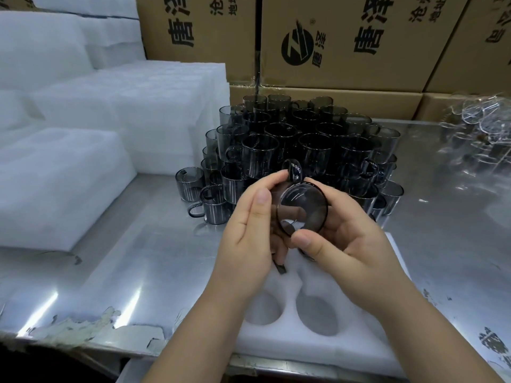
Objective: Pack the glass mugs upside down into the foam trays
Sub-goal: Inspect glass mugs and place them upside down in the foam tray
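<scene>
Both hands hold one smoky grey glass mug (302,208) above the white foam tray (318,344), its round opening turned toward me and its handle pointing up. My left hand (249,239) grips its left side; my right hand (345,239) cups its right side with the thumb on the near rim. The tray lies at the table's front edge with two empty round pockets showing; its far pockets are hidden behind my hands. A dark piece shows under my left hand. A large pile of grey mugs (298,150) stands stacked behind.
Stacks of white foam trays (63,183) fill the left side of the steel table (138,272). Cardboard boxes (345,42) line the back. Clear glassware (475,128) sits at the far right. Peeling film runs along the front table edge.
</scene>
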